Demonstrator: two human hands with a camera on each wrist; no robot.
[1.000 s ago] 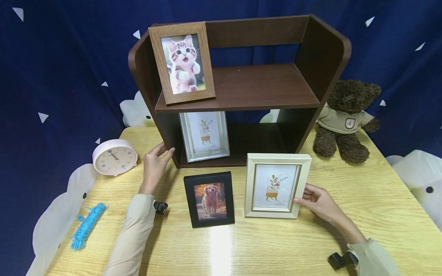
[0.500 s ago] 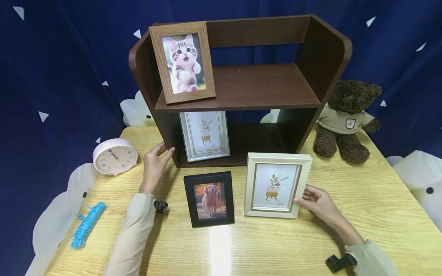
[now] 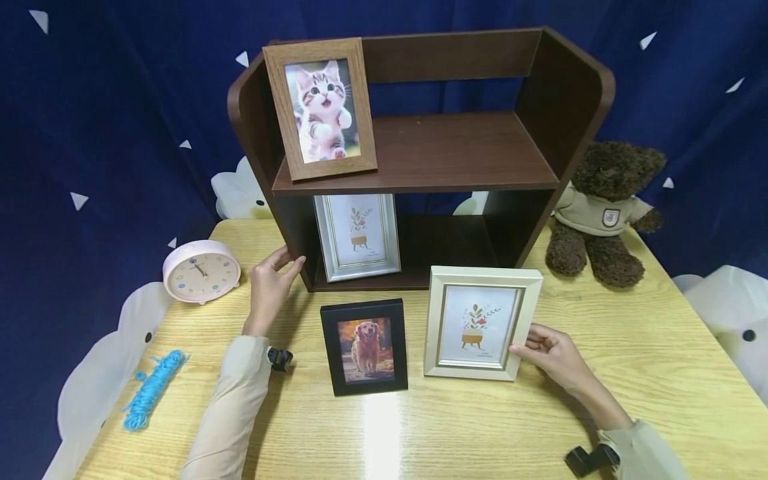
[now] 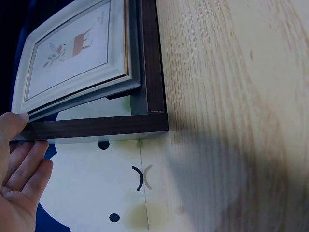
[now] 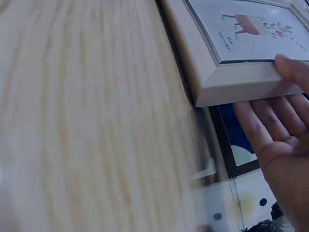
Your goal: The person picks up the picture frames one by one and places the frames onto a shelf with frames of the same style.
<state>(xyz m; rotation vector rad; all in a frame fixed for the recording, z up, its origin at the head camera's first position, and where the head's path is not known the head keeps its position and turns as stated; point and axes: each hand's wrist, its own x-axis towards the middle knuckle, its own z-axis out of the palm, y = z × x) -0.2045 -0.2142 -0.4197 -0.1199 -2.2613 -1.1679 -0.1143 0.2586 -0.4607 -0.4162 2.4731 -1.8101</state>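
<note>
With thumb and fingers on either side of its right edge, my right hand (image 3: 555, 357) grips a cream picture frame (image 3: 525, 313) that stands on the table. My left hand (image 3: 270, 287) holds the lower left side panel of the dark brown shelf (image 3: 456, 150); in the left wrist view the thumb lies on one side of the panel and the fingers on the other. A silver-white picture frame (image 3: 393, 230) leans inside the lower compartment, near that thumb. A black picture frame (image 3: 401, 347) with a dog photo stands on the table between my hands.
A wooden picture frame (image 3: 363, 107) with a kitten photo leans on the upper shelf at left. A pink-white round clock (image 3: 202, 272) and a blue bundle of cord (image 3: 153, 390) are on the left of the table (image 3: 456, 433). A brown teddy bear (image 3: 606, 210) sits right of the shelf.
The scene shifts very slightly in the head view. Both hands keep their holds on the shelf and the cream picture frame, with no clear movement of any object.
</note>
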